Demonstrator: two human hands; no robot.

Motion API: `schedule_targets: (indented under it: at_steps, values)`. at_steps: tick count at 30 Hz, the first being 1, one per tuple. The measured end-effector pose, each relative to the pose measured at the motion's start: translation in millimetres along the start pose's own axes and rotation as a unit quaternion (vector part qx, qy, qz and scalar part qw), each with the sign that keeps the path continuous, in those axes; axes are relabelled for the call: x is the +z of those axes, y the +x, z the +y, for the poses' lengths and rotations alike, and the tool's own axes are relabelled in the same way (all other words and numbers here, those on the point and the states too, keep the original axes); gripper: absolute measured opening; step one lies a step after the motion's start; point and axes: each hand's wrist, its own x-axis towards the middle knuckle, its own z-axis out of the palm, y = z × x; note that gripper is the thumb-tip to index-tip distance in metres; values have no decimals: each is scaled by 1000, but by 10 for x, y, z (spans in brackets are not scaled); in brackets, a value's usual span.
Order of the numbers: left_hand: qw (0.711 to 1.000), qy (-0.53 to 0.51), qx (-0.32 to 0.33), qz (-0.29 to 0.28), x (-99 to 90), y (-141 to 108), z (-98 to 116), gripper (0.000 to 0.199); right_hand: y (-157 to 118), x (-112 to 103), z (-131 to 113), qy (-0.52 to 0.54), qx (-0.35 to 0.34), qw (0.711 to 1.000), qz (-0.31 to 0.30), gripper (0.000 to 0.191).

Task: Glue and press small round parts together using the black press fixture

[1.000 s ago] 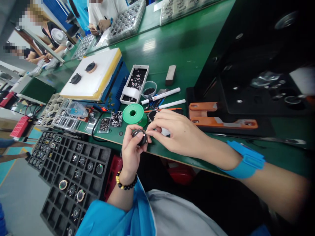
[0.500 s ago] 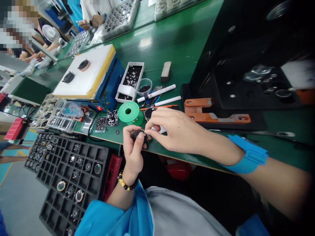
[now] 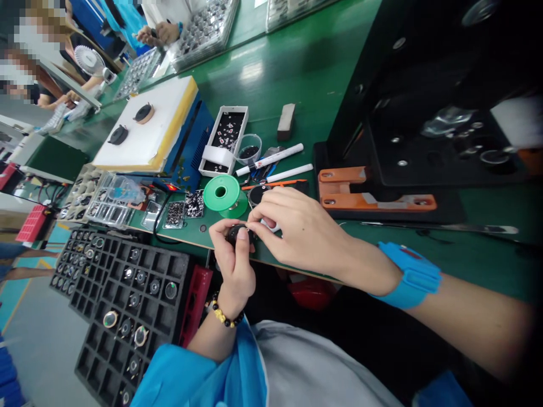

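Note:
Near the bench edge, my left hand [image 3: 232, 254] is wrapped round a small black watch case [image 3: 235, 232], its thumb lying across the top. The fingers cover much of the case. My right hand [image 3: 292, 223] is closed in a pinch at the case's right edge. Anything between those fingertips is too small to make out. Just behind the hands stands a green spool [image 3: 223, 195]. A dark round piece [image 3: 258, 194] lies partly hidden behind my right hand.
Left of me is a black compartment tray [image 3: 156, 314] with several watch cases. A blue heating box [image 3: 190, 147] with two round parts on its white top stands behind. White pens [image 3: 278, 158], a parts box [image 3: 229, 130] and an orange fixture [image 3: 377, 198] lie around. Co-workers' hands [image 3: 163, 34] are farther back.
My left hand has turned slightly, its thumb now more upright on the watch case. The right wrist has shifted a little left; the fingers stay pinched at the case.

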Motion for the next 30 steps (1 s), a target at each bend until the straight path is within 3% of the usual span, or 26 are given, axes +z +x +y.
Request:
schedule_targets:
  at_steps: [10, 23, 30]
  values:
    - [998, -64, -11, 9, 35, -4, 18, 15, 10, 52, -49, 120, 131, 984, 1, 19]
    - [998, -64, -22, 14, 39, -5, 16, 20, 32, 65, -57, 162, 172, 972, 11, 18]
    - [998, -69, 1, 0, 46, 2, 30, 13, 57, 15, -48, 175, 195, 965, 8, 18]
